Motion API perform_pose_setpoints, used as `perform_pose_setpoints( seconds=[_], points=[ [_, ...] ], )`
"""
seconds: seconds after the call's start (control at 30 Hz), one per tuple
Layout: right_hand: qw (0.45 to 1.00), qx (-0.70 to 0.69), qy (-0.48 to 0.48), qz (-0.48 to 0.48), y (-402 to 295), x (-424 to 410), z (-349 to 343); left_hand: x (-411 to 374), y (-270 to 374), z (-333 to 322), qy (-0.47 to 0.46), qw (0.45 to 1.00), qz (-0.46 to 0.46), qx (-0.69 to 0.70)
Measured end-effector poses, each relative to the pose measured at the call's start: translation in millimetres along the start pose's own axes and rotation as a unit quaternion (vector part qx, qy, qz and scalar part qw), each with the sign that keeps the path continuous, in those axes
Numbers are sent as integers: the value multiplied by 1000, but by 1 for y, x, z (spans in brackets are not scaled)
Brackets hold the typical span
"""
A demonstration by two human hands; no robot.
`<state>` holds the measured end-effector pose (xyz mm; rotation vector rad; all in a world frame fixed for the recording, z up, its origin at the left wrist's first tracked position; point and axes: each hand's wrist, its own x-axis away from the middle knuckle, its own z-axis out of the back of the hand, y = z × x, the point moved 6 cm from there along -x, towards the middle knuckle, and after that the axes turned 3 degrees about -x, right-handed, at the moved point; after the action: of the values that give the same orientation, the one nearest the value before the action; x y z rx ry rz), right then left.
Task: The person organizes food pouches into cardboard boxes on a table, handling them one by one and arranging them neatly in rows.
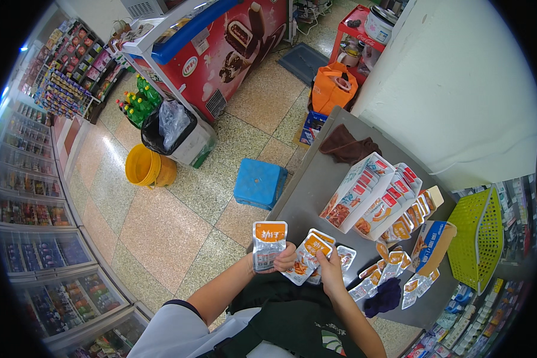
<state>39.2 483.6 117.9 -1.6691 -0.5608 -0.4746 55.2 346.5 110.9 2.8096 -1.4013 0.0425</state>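
In my left hand (285, 257) is an orange-and-silver snack pouch (269, 239), held upright with its printed panel facing me. My right hand (331, 272) pinches a few overlapping orange-and-white snack pouches (308, 258) between thumb and fingers, over the near edge of the grey table (295, 203). Just right of that hand a silver-edged pouch (348, 255) shows partly. Farther right, several loose pouches (390, 267) lie beside a dark purple cloth (384, 297). An open blue-and-orange carton (431, 246) stands tilted behind them.
Open display boxes (360, 190) of pouches stand in a row on the table, near a brown cloth (349, 144). A green plastic basket (474, 237) is at the right. On the floor are a blue stool (258, 181), a yellow bucket (161, 168) and a lined bin (192, 147).
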Motion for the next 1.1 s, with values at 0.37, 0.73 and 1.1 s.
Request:
perform_pose_setpoints(
  seconds=[0.37,0.73,1.1],
  points=[
    [1000,6,-7,6,1,-1,1,-3,-1,-2,2,1000,4,-27],
    [1000,13,1,-2,3,0,1,-1,-3,-1,24,999,12,-46],
    [1000,21,2,4,2,1,1,-2,-3,-2,21,999,10,-33]
  ],
)
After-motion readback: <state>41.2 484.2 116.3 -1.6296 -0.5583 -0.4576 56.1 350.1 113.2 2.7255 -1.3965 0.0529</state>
